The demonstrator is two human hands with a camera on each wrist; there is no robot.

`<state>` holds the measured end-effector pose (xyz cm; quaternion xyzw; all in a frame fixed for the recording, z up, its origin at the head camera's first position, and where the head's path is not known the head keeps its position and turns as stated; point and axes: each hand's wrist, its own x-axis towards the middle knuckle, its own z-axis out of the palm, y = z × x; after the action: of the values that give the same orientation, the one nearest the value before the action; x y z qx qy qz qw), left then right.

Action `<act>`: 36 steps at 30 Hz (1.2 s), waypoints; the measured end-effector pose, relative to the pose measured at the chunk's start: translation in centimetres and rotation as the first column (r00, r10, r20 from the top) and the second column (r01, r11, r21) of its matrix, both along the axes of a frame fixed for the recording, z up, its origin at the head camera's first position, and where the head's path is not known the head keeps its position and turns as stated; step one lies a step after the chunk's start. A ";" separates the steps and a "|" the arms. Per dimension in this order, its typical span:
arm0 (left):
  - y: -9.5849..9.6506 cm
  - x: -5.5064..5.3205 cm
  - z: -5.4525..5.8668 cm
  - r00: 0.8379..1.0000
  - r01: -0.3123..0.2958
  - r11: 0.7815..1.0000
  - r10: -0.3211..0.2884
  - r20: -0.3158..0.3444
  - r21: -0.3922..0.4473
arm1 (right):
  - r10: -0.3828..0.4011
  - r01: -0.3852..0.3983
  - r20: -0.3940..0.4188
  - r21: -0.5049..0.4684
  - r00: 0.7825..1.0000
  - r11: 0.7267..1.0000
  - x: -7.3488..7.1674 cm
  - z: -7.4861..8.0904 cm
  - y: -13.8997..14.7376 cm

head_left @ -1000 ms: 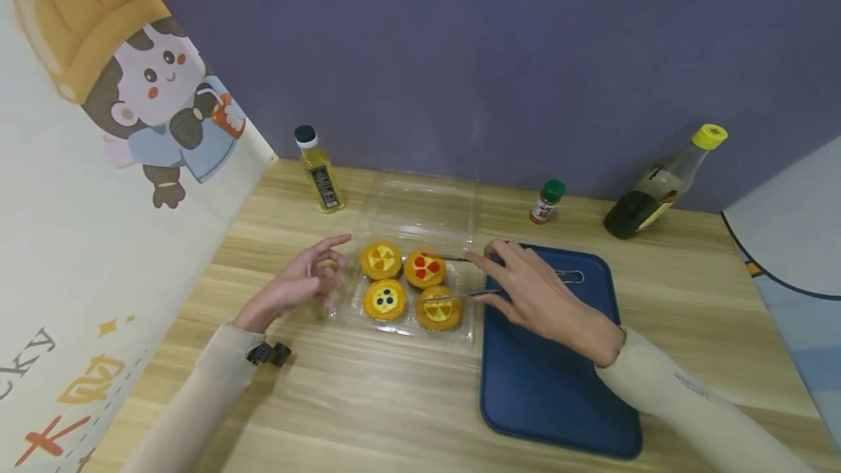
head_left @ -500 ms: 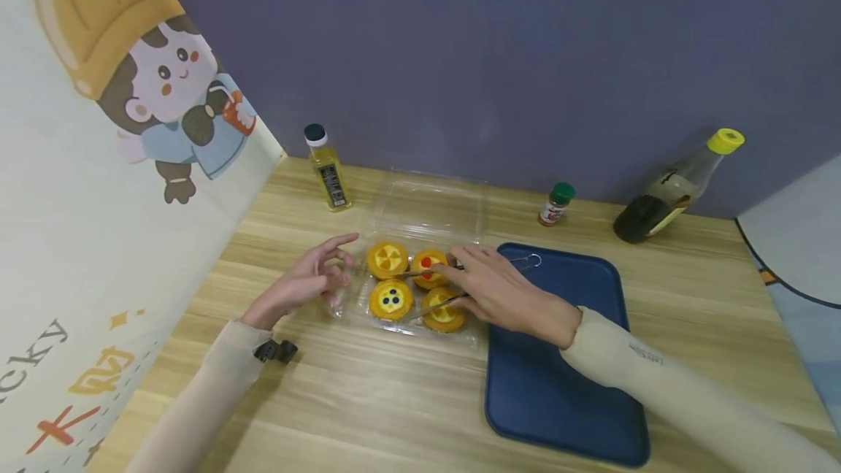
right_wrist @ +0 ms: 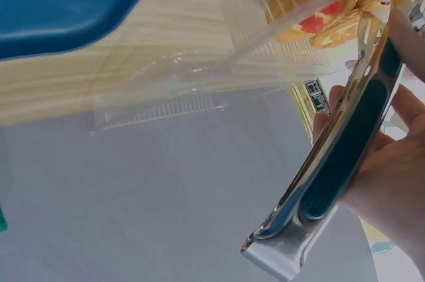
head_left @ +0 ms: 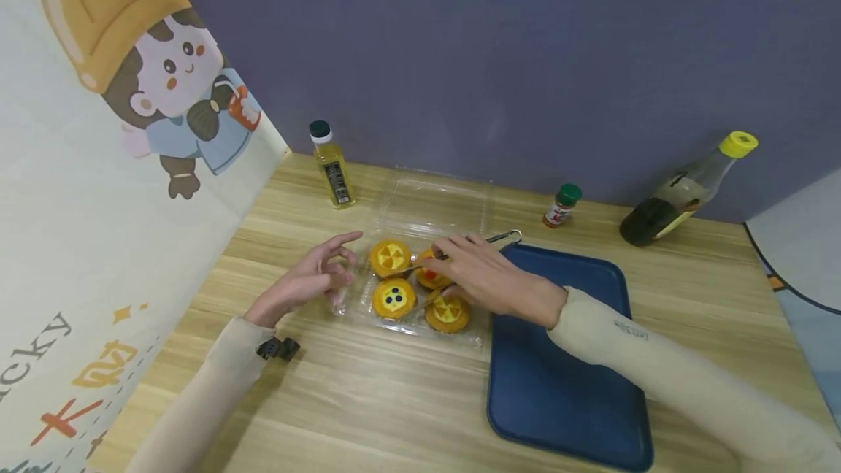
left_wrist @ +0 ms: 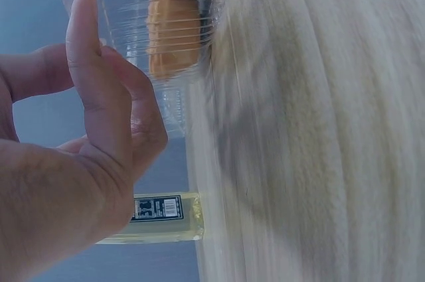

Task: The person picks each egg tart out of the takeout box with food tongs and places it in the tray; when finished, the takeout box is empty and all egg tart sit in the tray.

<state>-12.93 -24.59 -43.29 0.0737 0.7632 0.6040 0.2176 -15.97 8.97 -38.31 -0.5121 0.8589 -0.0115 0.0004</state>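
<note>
In the head view, my right hand (head_left: 482, 276) grips metal tongs (head_left: 502, 237) with dark teal handle pads, clearer in the right wrist view (right_wrist: 345, 149). Their tips reach over the tarts, near the right side of the tart with blue dots (head_left: 394, 298). A tart with red pieces (head_left: 430, 278) is partly hidden under my fingers. Two tarts with yellow wedges, one back left (head_left: 390, 258) and one front right (head_left: 447, 314), share the clear plastic container (head_left: 430, 206), whose lid lies back. My left hand (head_left: 305, 279) pinches the container's left edge, its index finger extended.
A blue tray (head_left: 568, 400) lies right of the container. At the back stand an oil bottle (head_left: 336, 177) on the left, a green-capped spice jar (head_left: 561, 206) and a dark sauce bottle with a yellow cap (head_left: 683, 195) on the right. A purple-grey wall (head_left: 493, 57) closes off the back.
My right hand has moved left with the tongs, from the container's right edge to over the tarts, and the tongs have closed somewhat. My left hand stays at the container's edge.
</note>
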 end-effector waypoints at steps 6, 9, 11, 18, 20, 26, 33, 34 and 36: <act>0.1 0.1 0.1 1.000 -0.003 1.000 0.003 0.006 0.002 | 0.035 -0.035 -0.024 0.034 0.999 0.999 -0.5 0.6 -0.8; 0.2 0.1 0.1 1.000 -0.007 1.000 0.007 0.010 0.005 | 0.055 -0.054 -0.027 0.041 0.998 0.998 -0.7 0.7 -1.1; 0.2 0.1 0.2 1.000 -0.008 1.000 0.008 0.013 0.007 | 0.072 -0.070 -0.038 0.057 0.997 0.996 -0.9 0.8 -1.3; 0.2 0.1 0.2 1.000 -0.008 1.000 0.008 0.018 0.006 | 0.135 -0.120 -0.094 0.148 0.986 0.982 -1.6 1.4 -2.3; 0.3 0.0 0.2 1.000 -0.007 1.000 0.007 0.016 0.003 | 0.145 -0.127 -0.096 0.172 0.985 0.977 -1.8 1.6 -2.5; 0.3 0.0 0.2 1.000 0.001 1.000 -0.001 0.006 -0.004 | 0.187 -0.162 -0.108 0.210 0.976 0.964 -2.2 1.9 -3.2; 0.2 0.1 0.1 1.000 0.003 1.000 -0.002 0.014 -0.007 | 0.219 -0.191 -0.108 0.224 0.970 0.956 -2.6 1.9 -3.7; 0.2 0.1 0.1 1.000 0.002 1.000 -0.002 0.014 -0.006 | 0.224 -0.193 -0.114 0.234 0.968 0.953 -2.6 2.0 -3.8; 0.2 0.1 0.1 1.000 -0.001 1.000 0.001 0.017 -0.003 | 0.246 -0.202 -0.142 0.268 0.959 0.942 -2.6 2.1 -4.1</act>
<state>-12.86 -24.37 -43.17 0.0679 0.7624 0.6034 0.2238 -18.57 4.87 -36.17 -0.6016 0.7861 0.1418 -0.0085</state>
